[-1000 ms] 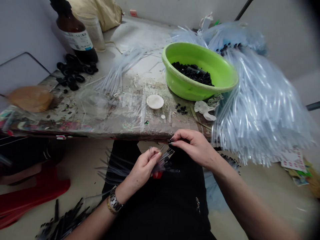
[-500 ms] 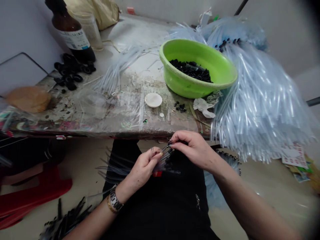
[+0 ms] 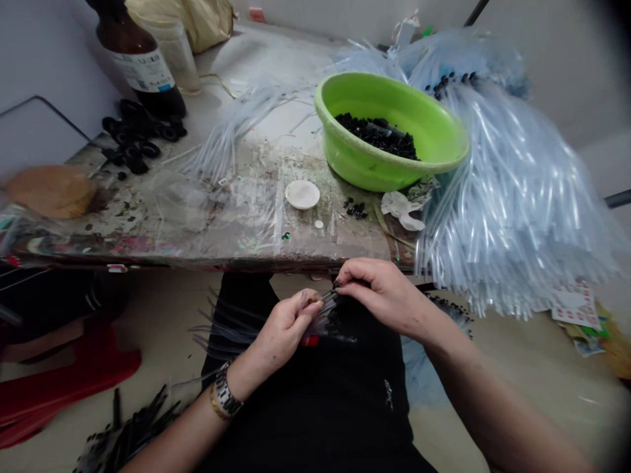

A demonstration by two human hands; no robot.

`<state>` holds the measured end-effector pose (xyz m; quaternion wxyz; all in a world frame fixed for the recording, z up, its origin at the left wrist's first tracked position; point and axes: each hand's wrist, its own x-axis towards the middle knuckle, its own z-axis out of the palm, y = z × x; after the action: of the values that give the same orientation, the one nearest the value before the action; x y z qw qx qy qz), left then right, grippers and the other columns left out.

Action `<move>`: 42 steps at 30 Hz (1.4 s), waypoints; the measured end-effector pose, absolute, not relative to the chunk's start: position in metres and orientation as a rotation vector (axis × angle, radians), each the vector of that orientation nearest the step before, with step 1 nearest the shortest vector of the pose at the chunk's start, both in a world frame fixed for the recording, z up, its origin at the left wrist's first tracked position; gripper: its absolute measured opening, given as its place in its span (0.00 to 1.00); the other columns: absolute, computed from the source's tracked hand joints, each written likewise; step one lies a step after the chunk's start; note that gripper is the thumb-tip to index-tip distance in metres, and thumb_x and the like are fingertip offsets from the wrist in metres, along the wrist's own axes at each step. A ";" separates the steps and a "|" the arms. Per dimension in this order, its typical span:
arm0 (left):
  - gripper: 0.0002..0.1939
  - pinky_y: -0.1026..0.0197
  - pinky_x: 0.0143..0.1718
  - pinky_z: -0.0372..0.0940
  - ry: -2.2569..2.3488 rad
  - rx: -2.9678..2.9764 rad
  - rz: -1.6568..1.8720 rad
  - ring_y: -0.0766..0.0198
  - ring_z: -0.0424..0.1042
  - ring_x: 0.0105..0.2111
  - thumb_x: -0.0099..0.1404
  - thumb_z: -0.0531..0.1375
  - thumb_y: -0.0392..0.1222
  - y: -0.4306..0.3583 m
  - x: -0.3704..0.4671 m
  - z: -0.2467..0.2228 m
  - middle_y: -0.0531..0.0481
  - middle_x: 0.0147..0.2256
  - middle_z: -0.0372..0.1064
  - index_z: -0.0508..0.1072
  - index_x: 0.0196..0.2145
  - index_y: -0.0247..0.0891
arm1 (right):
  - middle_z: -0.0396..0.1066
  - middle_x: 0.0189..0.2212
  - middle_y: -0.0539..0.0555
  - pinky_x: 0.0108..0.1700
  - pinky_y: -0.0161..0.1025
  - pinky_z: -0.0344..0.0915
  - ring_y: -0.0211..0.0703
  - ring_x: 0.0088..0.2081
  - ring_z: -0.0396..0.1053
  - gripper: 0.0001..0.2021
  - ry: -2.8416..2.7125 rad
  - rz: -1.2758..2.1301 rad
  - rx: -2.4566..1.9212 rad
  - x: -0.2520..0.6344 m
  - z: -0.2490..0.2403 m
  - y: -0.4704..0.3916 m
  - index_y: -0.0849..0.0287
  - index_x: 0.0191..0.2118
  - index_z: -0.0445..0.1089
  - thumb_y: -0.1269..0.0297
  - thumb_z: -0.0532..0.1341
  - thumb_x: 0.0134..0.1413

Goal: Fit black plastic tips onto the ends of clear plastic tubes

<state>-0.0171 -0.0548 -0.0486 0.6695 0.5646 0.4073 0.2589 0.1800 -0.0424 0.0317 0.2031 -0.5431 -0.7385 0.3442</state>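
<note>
Over my lap, my left hand [image 3: 290, 326] is closed on a clear plastic tube, pinched between thumb and forefinger, its end pointing toward my other hand. My right hand [image 3: 377, 289] pinches a small black fitting [image 3: 336, 285] at that tube's end; its fingertips cover most of the piece. Beneath my left hand a loose bundle of clear tubes [image 3: 227, 326] lies across my dark trousers, some with black ends. On the table ahead stand a green basin [image 3: 340, 154] holding many small black parts [image 3: 377, 139], and a small white dish [image 3: 302, 195].
A large heap of clear tubes [image 3: 513, 197] hangs over the table's right side. Several black fittings [image 3: 355, 209] lie near crumpled white paper [image 3: 403, 210]. A brown bottle [image 3: 140, 66] and black rings [image 3: 131, 141] stand at left. Below is a red stool [image 3: 73, 381].
Both hands keep nearly the same place. The tube end and black fitting have shifted slightly at my fingertips. The view has tilted a little.
</note>
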 end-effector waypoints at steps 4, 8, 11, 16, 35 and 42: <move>0.12 0.68 0.24 0.57 0.924 1.363 0.554 0.69 0.59 0.23 0.68 0.51 0.48 -0.054 -0.017 -0.046 0.55 0.25 0.59 0.67 0.32 0.38 | 0.68 0.27 0.46 0.35 0.33 0.58 0.35 0.31 0.65 0.07 -2.076 0.958 -1.536 0.181 0.033 -0.045 0.57 0.28 0.64 0.74 0.59 0.54; 0.14 0.67 0.26 0.56 0.925 1.466 0.522 0.68 0.59 0.24 0.69 0.50 0.47 -0.052 -0.016 -0.043 0.55 0.25 0.58 0.65 0.30 0.38 | 0.67 0.27 0.47 0.36 0.33 0.58 0.36 0.31 0.65 0.08 -2.105 0.909 -1.548 0.179 0.033 -0.049 0.58 0.28 0.63 0.75 0.58 0.55; 0.15 0.66 0.27 0.55 0.935 1.531 0.512 0.68 0.58 0.24 0.69 0.49 0.47 -0.052 -0.014 -0.044 0.56 0.23 0.56 0.61 0.26 0.38 | 0.66 0.27 0.49 0.36 0.34 0.58 0.37 0.31 0.63 0.08 -2.145 0.837 -1.571 0.175 0.032 -0.053 0.59 0.27 0.62 0.76 0.56 0.57; 0.15 0.66 0.28 0.55 0.934 1.511 0.503 0.68 0.57 0.25 0.69 0.49 0.47 -0.052 -0.012 -0.047 0.56 0.24 0.55 0.62 0.27 0.38 | 0.65 0.27 0.50 0.37 0.35 0.58 0.37 0.32 0.62 0.08 -2.171 0.765 -1.558 0.172 0.028 -0.056 0.60 0.28 0.62 0.77 0.56 0.56; 0.14 0.66 0.27 0.55 0.915 1.450 0.500 0.69 0.57 0.24 0.68 0.52 0.46 -0.052 -0.010 -0.045 0.56 0.24 0.57 0.63 0.26 0.37 | 0.65 0.26 0.47 0.35 0.33 0.56 0.35 0.31 0.63 0.09 -2.071 0.945 -1.616 0.175 0.025 -0.063 0.58 0.27 0.60 0.77 0.56 0.56; 0.14 0.66 0.28 0.56 0.934 1.504 0.499 0.69 0.58 0.24 0.68 0.52 0.45 -0.050 -0.011 -0.045 0.56 0.24 0.57 0.65 0.27 0.36 | 0.63 0.26 0.49 0.35 0.35 0.56 0.38 0.31 0.61 0.10 -2.177 0.741 -1.624 0.173 0.027 -0.066 0.59 0.27 0.60 0.78 0.55 0.56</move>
<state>-0.0112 -0.0501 -0.0446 0.6061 0.6504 0.4038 0.2157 0.1728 -0.0662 0.0265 0.1623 -0.5692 -0.7631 0.2596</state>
